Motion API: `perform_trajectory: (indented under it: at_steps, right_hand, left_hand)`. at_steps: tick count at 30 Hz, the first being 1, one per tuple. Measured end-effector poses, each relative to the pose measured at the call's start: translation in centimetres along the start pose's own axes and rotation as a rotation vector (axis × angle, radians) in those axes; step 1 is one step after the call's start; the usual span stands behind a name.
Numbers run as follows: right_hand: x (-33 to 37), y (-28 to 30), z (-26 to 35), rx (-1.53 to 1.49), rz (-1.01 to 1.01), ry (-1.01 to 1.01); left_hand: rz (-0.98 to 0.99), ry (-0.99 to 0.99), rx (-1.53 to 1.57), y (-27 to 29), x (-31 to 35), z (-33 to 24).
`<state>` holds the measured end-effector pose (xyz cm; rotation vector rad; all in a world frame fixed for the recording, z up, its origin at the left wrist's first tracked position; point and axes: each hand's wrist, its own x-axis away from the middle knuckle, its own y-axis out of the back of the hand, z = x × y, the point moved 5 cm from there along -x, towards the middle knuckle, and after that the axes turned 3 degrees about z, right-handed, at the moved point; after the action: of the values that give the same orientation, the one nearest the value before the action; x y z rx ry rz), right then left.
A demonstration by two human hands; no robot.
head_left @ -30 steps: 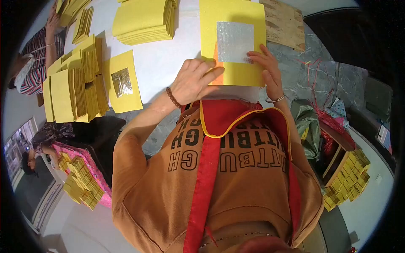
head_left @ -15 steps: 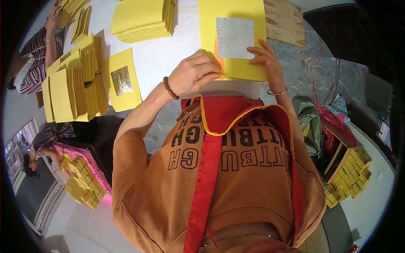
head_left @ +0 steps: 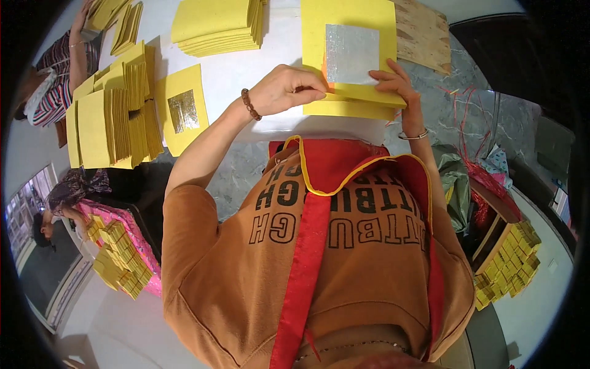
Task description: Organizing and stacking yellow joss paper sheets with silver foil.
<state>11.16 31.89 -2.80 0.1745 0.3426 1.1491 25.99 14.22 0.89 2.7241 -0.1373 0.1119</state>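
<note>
In front of me lies a yellow paper sheet (head_left: 316,37) bearing a silver foil square (head_left: 352,54), with an orange strip (head_left: 329,87) along the foil's left side. My left hand (head_left: 289,92), a brown bead bracelet at its wrist, is closed in a pinch at the sheet's near edge, by the strip. That edge is raised, and another yellow sheet (head_left: 350,111) shows beneath it. My right hand (head_left: 402,92) rests at the sheet's right side with fingers spread, some of them on the foil and the yellow paper; its thumb is hidden.
A yellow paper stack (head_left: 218,27) lies farther back, and fanned stacks (head_left: 107,126) stand at the left beside a foil-marked sheet (head_left: 182,111). A wooden board (head_left: 423,34) sits at the back right. Other people work at the left. Yellow bundles (head_left: 510,261) fill the lower right.
The top sheet's near edge has come up, uncovering more of the yellow sheet underneath. My left hand has risen a little with it, while my right hand stays at the sheet's right side.
</note>
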Motion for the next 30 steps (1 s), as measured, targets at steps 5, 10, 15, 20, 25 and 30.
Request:
perform_trajectory:
  at_steps: [5,10,15,20,25,30]
  right_hand:
    - [-0.09,-0.05,-0.48,0.0,0.006,-0.02]
    - [-0.18,-0.01,-0.48,0.015,0.015,-0.035]
    - [-0.09,-0.03,-0.65,0.039,0.017,-0.023]
    - [-0.17,-0.01,-0.34,0.009,0.008,-0.037]
    - [-0.16,0.12,-0.5,0.027,0.022,-0.024]
    - [-0.08,0.09,-0.67,-0.022,0.008,-0.051]
  left_hand:
    - [0.009,0.074,0.072,0.22,0.01,0.22]
    - [0.024,0.097,0.054,0.28,-0.06,0.44]
    - [0.026,0.096,0.058,0.32,-0.02,0.28]
    - [0.014,0.068,0.029,0.41,-0.03,0.14]
    - [0.005,0.05,0.052,0.52,-0.2,-0.01]
    - [-0.007,0.11,0.124,0.38,-0.4,0.75]
